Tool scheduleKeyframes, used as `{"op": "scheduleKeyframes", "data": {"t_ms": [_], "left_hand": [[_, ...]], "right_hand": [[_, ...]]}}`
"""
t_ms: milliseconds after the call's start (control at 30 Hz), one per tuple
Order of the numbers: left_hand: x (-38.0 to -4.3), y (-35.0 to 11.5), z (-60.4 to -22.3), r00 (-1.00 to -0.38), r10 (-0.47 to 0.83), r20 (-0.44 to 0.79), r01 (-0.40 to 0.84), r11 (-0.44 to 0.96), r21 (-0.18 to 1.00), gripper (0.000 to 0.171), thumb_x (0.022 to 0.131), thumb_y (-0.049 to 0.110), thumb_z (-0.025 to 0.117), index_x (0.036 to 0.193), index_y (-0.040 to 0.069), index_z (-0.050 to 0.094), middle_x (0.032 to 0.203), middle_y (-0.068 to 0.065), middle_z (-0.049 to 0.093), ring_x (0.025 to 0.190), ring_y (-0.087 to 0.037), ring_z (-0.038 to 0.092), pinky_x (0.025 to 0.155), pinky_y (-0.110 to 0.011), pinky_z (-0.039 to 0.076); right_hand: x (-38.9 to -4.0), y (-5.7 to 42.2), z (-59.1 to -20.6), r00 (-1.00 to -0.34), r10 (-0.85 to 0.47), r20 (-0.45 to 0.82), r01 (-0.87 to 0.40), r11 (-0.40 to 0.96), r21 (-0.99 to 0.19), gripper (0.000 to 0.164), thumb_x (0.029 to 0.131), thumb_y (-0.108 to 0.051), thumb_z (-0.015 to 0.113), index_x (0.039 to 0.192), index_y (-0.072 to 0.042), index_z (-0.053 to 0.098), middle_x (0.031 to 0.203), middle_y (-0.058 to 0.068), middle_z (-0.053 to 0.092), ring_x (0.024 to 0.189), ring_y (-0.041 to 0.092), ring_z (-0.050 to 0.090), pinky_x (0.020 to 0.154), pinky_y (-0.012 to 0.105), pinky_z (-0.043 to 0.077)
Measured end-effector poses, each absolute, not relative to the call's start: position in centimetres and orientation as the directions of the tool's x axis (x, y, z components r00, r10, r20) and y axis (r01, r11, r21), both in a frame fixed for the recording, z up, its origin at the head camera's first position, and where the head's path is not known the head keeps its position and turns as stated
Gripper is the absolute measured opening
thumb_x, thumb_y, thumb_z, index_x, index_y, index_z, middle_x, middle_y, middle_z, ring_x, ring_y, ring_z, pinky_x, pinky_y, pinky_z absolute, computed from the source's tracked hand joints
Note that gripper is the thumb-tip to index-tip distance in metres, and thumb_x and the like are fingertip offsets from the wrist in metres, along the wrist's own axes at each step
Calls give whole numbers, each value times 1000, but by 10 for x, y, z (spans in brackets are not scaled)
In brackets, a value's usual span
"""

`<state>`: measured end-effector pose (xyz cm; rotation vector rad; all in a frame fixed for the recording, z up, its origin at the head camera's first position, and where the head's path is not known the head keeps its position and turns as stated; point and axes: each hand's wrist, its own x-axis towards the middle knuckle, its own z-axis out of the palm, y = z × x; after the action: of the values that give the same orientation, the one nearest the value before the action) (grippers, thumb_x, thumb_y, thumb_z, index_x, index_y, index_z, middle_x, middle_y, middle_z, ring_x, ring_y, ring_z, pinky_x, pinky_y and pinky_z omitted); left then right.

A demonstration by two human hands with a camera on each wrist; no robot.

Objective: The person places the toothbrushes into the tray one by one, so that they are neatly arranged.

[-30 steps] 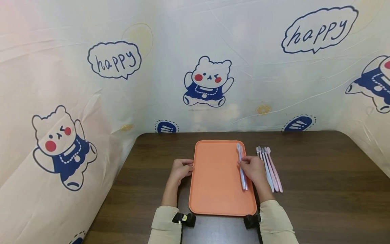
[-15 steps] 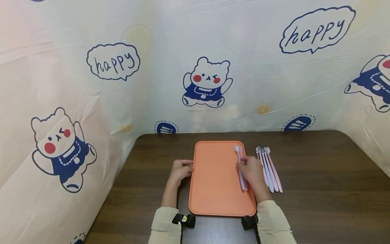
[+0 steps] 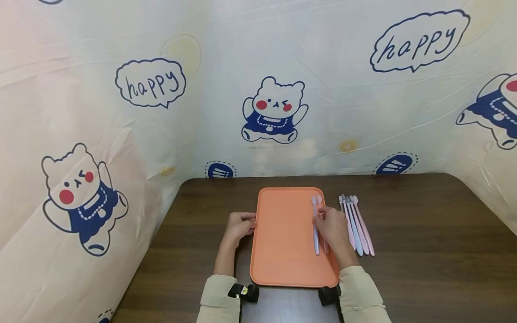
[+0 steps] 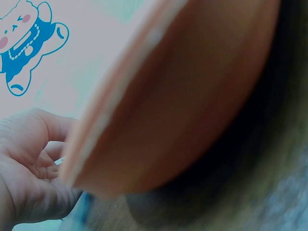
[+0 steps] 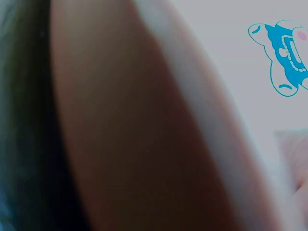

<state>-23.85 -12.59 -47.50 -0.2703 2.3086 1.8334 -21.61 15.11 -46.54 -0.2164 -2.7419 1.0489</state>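
Note:
An orange tray (image 3: 288,264) lies on the table in the head view. Its left rim is held by my left hand (image 3: 239,227), the fingers bent at the edge; in the left wrist view this hand (image 4: 36,163) meets the blurred tray side. Over the right part of the tray, my right hand (image 3: 333,225) pinches a lilac toothbrush (image 3: 316,242) with its fingertips. Beside that brush, a pink toothbrush (image 3: 326,246) lies near the right rim, partly covered by the hand. The right wrist view shows mostly blurred tray side (image 5: 130,125), with a bit of hand at its edge.
Several pink and blue toothbrushes (image 3: 359,231) lie side by side on the dark wooden table (image 3: 428,242), just right of the tray. Behind the table hangs a pale printed curtain (image 3: 339,112).
The lilac toothbrush has shifted left on the tray, away from the pink one, and now lies straighter. My right hand has moved slightly left with it; my left hand stays at the rim.

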Motion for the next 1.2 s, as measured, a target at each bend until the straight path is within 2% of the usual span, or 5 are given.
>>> {"op": "scheduleKeyframes", "data": {"t_ms": [267,500,867,1033,1200], "left_hand": [[-240,-126,-475,-968,-30,-248,-248,222,943,34,87,-4,63,120,-6,70,106,-19,74,81,-13,70,71,-30,61],[-241,-125,-476,-968,-31,-248,-248,224,942,34,88,-4,63,121,-7,70,107,-20,74,84,-14,71,72,-30,61],[-239,-126,-479,-970,-25,-240,-240,222,945,34,89,-5,63,122,-8,69,110,-23,74,89,-17,73,76,-35,63],[-239,-126,-478,-969,-28,-246,-246,217,945,33,89,-5,63,122,-7,69,109,-22,74,88,-16,72,75,-33,63],[-240,-125,-478,-968,-37,-246,-248,219,944,33,88,-4,63,121,-7,70,108,-21,74,85,-15,71,74,-32,62]], "right_hand": [[-215,157,-465,-975,194,107,49,662,-748,29,91,-15,69,114,3,73,88,15,74,69,20,62,58,26,47],[-216,162,-462,-983,167,79,38,599,-800,29,92,-11,68,116,4,71,93,19,73,73,19,64,59,22,48],[-216,168,-464,-987,161,11,77,527,-847,31,92,-9,64,119,5,70,92,18,70,61,9,58,53,22,49],[-215,173,-465,-990,142,-10,80,493,-866,33,94,-9,63,123,6,68,96,20,71,66,11,60,56,22,51],[-214,177,-464,-990,134,-38,94,447,-890,33,96,-9,61,125,6,66,91,19,71,65,11,62,57,22,54]]}}
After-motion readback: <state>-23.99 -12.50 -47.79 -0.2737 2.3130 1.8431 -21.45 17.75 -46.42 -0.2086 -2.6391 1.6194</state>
